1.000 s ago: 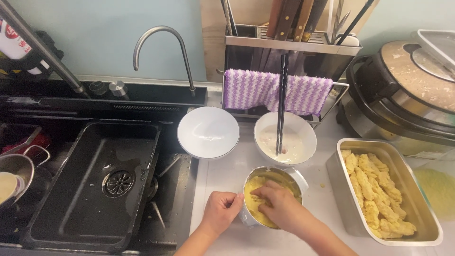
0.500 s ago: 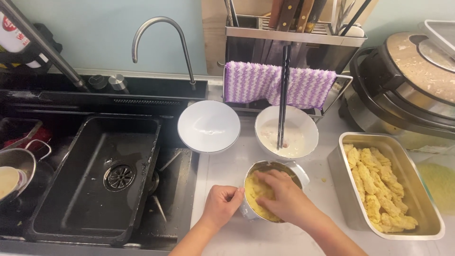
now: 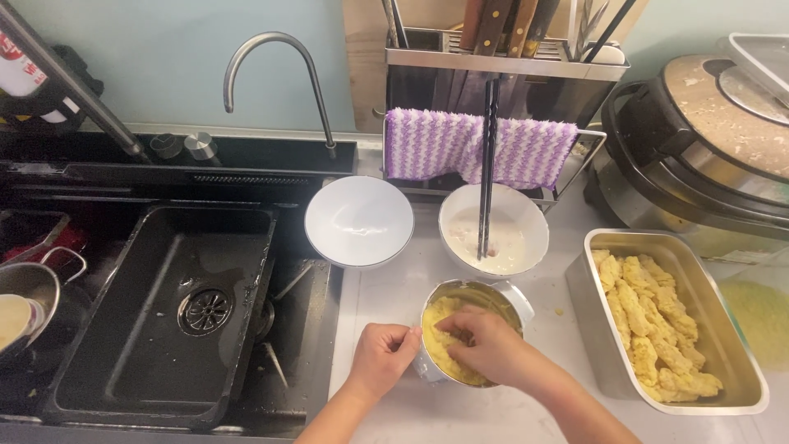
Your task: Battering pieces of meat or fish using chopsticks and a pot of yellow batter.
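Shiny metal pot [image 3: 516,298], brushed metal tray [image 3: 588,302], glossy, probably ceramic bowl [image 3: 359,220].

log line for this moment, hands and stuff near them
left hand: steadies metal bowl | right hand: in yellow crumbs | tray: coated pieces, right

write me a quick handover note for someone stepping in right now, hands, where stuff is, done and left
Left hand: steadies the outside of the small metal pot.
Right hand: fingers down in the yellow crumbs inside it.
Done: the steel tray at right is almost full of coated yellow pieces.
Nearby: white bowl with batter and black chopsticks leaning in it; empty white bowl beside the black sink.
Left: whatever is in the pot still goes to the tray.
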